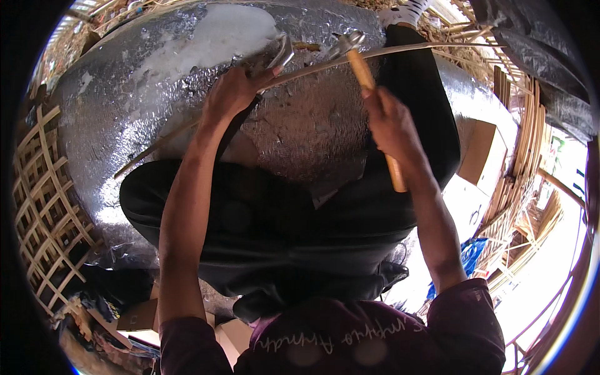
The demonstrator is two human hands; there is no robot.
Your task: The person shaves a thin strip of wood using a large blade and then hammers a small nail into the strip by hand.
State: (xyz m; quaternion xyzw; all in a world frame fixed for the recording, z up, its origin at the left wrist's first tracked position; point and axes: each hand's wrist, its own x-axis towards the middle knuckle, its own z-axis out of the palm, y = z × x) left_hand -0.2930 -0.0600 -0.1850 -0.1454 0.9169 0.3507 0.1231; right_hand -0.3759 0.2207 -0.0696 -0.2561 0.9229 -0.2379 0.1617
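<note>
My left hand (232, 94) is closed at a long, thin bamboo strip (319, 67), which slants up to the right across my lap. By its thumb a curved, shiny metal piece (284, 52) sticks up; whether the hand also grips it I cannot tell. In my right hand (392, 122) is a hammer (359, 65) with a light wooden handle, its fingers wrapped round the middle. The hammer's metal head is over the strip, right of the metal piece; contact between head and strip is unclear.
I sit cross-legged in black trousers on a silvery foil-like sheet (112, 125) with a whitish patch. A woven bamboo lattice (47, 187) stands at left. Bundled bamboo strips (522, 162) and a cardboard box (478, 150) are at right. Dark sheeting (544, 62) hangs upper right.
</note>
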